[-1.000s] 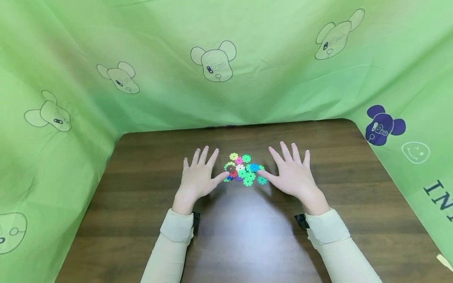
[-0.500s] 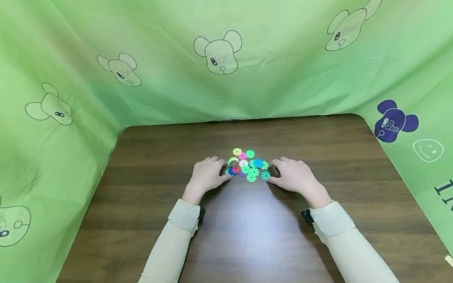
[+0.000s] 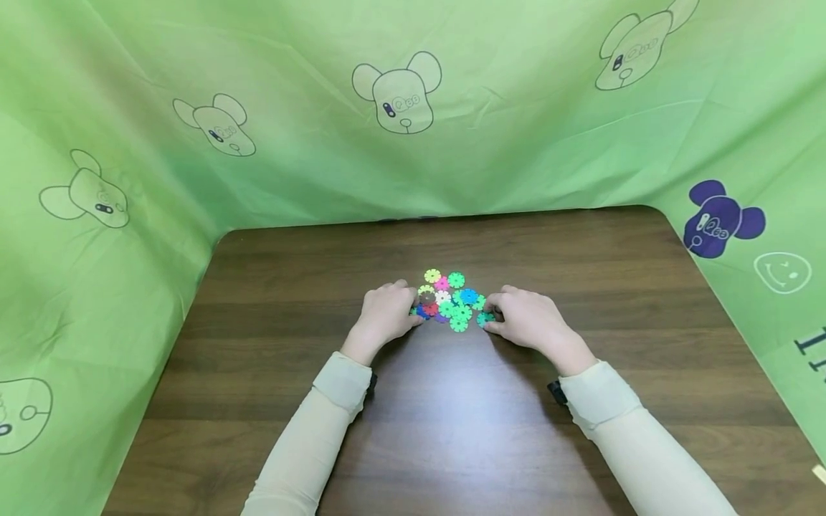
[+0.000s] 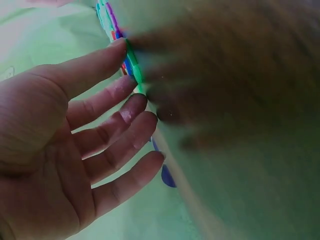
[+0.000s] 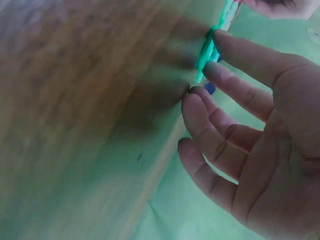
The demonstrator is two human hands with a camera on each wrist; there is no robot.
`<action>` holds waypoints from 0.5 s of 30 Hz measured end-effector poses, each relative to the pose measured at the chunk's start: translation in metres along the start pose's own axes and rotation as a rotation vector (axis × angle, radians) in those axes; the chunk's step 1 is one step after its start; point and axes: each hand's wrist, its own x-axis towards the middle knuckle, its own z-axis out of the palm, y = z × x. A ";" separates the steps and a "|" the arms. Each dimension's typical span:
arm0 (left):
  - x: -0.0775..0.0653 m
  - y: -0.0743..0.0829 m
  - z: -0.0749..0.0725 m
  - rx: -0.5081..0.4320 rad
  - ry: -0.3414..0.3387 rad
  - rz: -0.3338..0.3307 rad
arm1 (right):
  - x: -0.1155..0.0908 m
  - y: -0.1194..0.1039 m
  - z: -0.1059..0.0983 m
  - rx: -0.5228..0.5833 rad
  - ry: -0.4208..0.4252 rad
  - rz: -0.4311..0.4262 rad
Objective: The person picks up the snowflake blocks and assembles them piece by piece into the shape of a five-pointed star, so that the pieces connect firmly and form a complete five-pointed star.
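Note:
A small heap of colourful snowflake discs, flat and notched round the rim, lies on the wooden table [image 3: 464,401]. At its left edge my left hand [image 3: 385,314] has thumb and index finger bent about a green snowflake disc [image 4: 134,65], mostly hidden in the head view. On the right, the thumb and index finger of my right hand [image 3: 532,319] pinch the rim of a teal-green snowflake disc [image 3: 484,318], still at table level. Between the hands lie a blue disc [image 3: 469,296], a white disc [image 3: 442,297], a red disc [image 3: 430,309] and several green ones.
A yellow disc [image 3: 432,275], a pink disc [image 3: 442,284] and a green disc [image 3: 456,279] lie at the heap's far side. Green cloth [image 3: 290,165] with printed bear heads hangs round the table's back and sides. A pale object [image 3: 819,474] sits at the right edge.
Both hands were spread flat beside the heap. They have come down, their fingers have bent, and they have moved inward onto discs at its left and right edges. The head view has shifted slightly.

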 end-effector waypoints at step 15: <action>-0.007 -0.010 -0.004 -0.270 -0.052 -0.018 | 0.001 0.005 0.000 0.199 -0.067 -0.041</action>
